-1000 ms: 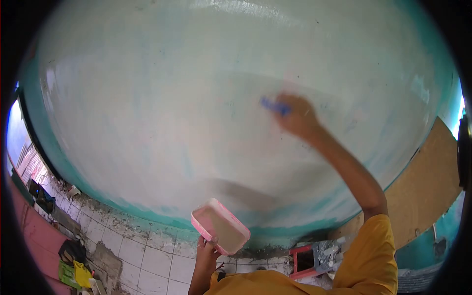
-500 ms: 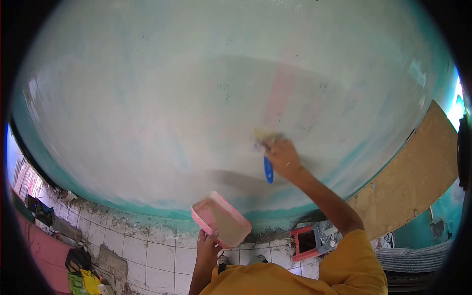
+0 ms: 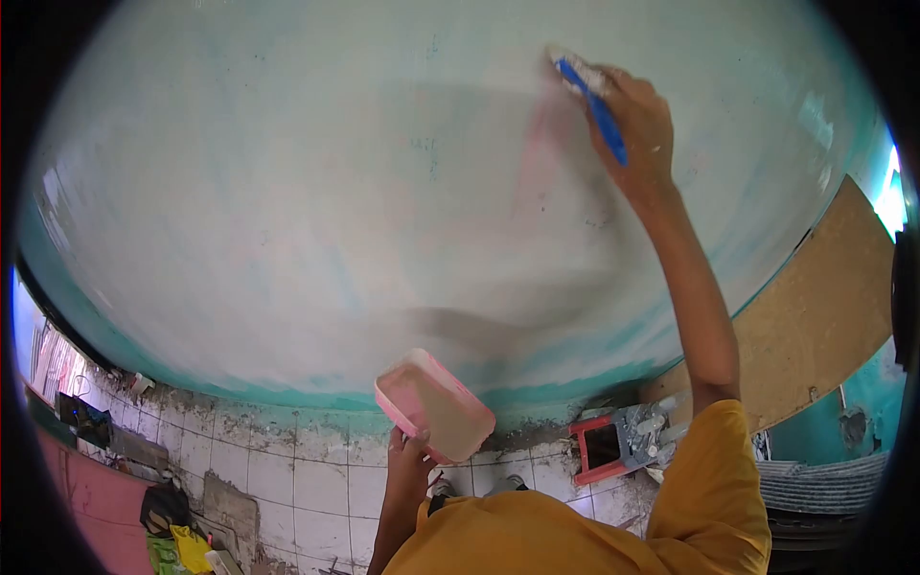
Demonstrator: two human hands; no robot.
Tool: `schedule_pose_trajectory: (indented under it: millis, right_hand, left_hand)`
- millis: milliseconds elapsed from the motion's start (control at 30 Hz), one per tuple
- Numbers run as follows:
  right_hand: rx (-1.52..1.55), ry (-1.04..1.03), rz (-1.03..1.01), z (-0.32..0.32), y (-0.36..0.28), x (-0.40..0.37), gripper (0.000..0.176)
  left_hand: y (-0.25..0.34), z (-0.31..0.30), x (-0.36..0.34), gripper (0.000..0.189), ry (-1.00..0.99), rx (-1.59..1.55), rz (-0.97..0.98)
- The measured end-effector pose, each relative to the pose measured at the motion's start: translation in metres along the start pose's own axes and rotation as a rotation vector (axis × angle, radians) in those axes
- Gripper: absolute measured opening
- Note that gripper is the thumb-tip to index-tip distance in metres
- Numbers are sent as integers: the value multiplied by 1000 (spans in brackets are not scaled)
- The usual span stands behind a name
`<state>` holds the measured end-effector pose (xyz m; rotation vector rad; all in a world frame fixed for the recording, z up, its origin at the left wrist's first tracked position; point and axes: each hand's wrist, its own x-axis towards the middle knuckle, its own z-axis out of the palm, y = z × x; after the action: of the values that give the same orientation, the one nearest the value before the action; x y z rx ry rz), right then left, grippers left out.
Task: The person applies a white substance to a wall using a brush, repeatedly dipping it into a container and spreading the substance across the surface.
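My right hand (image 3: pixel 637 125) is raised high and closed around a paintbrush (image 3: pixel 604 125) with a blue handle. The brush's pale, paint-covered bristle end is against the wall (image 3: pixel 316 192), at the top of a faint pink streak (image 3: pixel 532 158). Whitish paint covers much of this wall, with turquoise showing through in patches and along the bottom. Low down, my left hand (image 3: pixel 410 454) grips the near edge of a pink rectangular tub (image 3: pixel 393 402). Pale, creamy paint lies in the tub, which tilts a little.
A red and grey step stool (image 3: pixel 604 450) stands by the wall's foot at right. Behind it leans a brown board (image 3: pixel 805 326), with stacked corrugated sheets (image 3: pixel 824 489) nearby. Yellow and green bags (image 3: pixel 187 551) lie at lower left on the white tiled floor (image 3: pixel 273 479).
My right hand has swept the paintbrush up the wall and somewhat to the right, along the pink streak. The upper part of the streak looks paler. My left hand and the tub have barely moved.
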<state>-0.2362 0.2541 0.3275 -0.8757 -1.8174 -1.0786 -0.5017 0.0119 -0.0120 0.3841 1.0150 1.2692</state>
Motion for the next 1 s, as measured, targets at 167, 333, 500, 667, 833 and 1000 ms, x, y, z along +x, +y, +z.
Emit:
schedule_pose_trajectory:
  millis: [167, 333, 500, 667, 833, 1000]
  right_hand:
    - [-46, -420, -61, 49, -58, -154, 34]
    - [291, -642, -58, 57, -123, -277, 42]
    - [330, -327, -64, 57, -84, -186, 34]
    - [116, -56, -129, 25, -20, 7, 29]
    - [-58, 175, -131, -17, 21, 150, 23]
    - [-162, 24, -271, -5, 5, 117, 25]
  left_hand:
    - [4, -7, 0, 63, -32, -63, 10]
    - [8, -9, 2, 65, 1, -7, 42]
    - [13, -12, 7, 61, -4, 16, 35]
    - [14, -13, 10, 61, -24, 8, 47]
    - [13, -10, 14, 61, -15, -36, 55]
    - [10, -10, 11, 62, -35, -86, 86]
